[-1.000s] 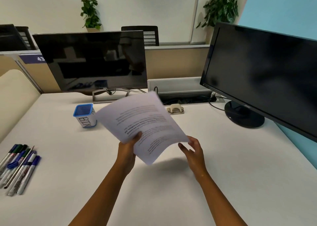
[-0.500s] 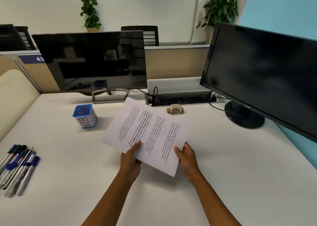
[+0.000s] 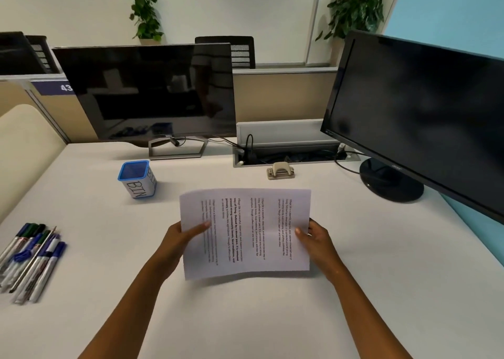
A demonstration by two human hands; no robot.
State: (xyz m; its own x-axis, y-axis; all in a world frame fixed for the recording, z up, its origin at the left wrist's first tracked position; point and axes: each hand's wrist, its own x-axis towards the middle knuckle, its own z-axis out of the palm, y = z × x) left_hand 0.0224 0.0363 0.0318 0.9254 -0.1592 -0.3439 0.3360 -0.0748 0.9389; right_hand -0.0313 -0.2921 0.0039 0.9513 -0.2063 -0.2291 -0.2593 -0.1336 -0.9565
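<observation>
So, only the head view here. The person holds a printed sheet of paper (image 3: 245, 230) out flat in front of them, a little above the table (image 3: 245, 320), about in the middle of it. The text runs sideways, so the long edges lie near and far.

The left hand (image 3: 177, 240) pinches the sheet's left edge, thumb on top and the other fingers tucked underneath. The right hand (image 3: 317, 240) does the same on the right edge, thumb over the print side. So both sets of fingers are clamped on the paper. The near edge sags a bit between the two hands.

There is lots of bare table all around the sheet. A blue pen cup marked BIN (image 3: 137, 180) stands upright off the far-left corner of the paper, apart from it. A bunch of markers (image 3: 30, 260) lies well off to the left, near the table edge. A small beige clip (image 3: 281, 170) sits just beyond the far edge, in front of the cable tray (image 3: 289, 151). The left monitor (image 3: 147, 91) stands at the back, and the right monitor (image 3: 425, 118) overhangs the right side.
</observation>
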